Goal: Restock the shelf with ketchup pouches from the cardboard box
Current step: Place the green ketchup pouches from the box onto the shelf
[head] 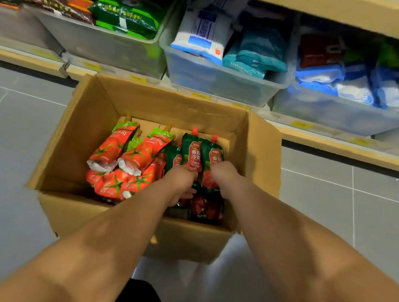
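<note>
An open cardboard box [82,143] stands on the floor in front of the shelf. Inside lie several orange-red ketchup pouches [132,156] on the left and dark green ketchup pouches [194,150] with red caps on the right. Both my arms reach down into the box. My left hand [182,184] grips the lower part of one green pouch. My right hand [225,175] grips the neighbouring green pouch [217,156]. My fingers are mostly hidden behind the hands and the pouches.
The low wooden shelf [334,145] runs behind the box, carrying clear plastic bins [221,82] of packaged goods in green, white and blue. Yellow price tags line its edge. Grey tiled floor [331,194] surrounds the box.
</note>
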Demonstrator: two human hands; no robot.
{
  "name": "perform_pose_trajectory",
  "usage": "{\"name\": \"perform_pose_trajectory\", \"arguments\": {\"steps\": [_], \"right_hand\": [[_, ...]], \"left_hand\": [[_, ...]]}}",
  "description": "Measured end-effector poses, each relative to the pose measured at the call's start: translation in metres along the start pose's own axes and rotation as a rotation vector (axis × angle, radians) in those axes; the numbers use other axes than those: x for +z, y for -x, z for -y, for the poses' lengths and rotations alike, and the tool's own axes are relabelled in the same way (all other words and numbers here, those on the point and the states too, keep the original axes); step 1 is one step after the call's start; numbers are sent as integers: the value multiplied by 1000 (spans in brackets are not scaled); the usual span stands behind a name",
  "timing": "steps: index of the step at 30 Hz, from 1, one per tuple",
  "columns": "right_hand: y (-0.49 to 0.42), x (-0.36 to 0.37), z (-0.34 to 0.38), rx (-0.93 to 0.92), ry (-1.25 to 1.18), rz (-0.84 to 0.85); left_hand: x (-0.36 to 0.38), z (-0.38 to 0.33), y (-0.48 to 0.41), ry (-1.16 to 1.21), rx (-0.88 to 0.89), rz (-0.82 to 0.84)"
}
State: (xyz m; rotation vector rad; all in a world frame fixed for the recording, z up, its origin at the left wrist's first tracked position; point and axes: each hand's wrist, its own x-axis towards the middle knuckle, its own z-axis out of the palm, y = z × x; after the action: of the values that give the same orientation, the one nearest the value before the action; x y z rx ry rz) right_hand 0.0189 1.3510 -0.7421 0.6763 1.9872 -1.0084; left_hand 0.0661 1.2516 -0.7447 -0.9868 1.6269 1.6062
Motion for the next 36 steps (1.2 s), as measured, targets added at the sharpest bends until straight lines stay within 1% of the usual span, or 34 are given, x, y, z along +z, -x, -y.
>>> {"name": "perform_pose_trajectory", "arguments": {"steps": [3, 6, 11, 14, 16, 19, 22, 24, 26, 30, 32, 36], "right_hand": [[-3, 3, -8, 75, -151, 19], [-2, 6, -10, 93, -145, 15], [2, 9, -6, 110, -186, 42], [6, 6, -6, 145, -253, 46], [11, 3, -6, 160, -311, 82], [19, -5, -8, 31, -254, 118], [39, -21, -5, -14, -268, 159], [55, -36, -3, -49, -293, 178], [72, -52, 2, -133, -304, 184], [108, -92, 16, -270, -263, 96], [124, -117, 22, -320, -298, 76], [145, -171, 29, -491, -395, -61]], "left_hand": [[4, 0, -6, 88, -33, 39], [7, 0, -10, 103, -61, 40], [0, -5, -15, 103, -59, -70], [-5, -8, -15, 10, -25, -87], [-11, -9, -12, -52, 11, -76], [-19, -13, 3, -34, 13, -21], [-26, -21, 25, -43, 43, -3], [-27, -28, 43, -52, 117, -2], [-23, -37, 64, -61, 217, 0], [-2, -70, 100, -82, 345, -9], [15, -89, 116, -113, 443, 7], [57, -124, 142, -105, 636, -14]]}}
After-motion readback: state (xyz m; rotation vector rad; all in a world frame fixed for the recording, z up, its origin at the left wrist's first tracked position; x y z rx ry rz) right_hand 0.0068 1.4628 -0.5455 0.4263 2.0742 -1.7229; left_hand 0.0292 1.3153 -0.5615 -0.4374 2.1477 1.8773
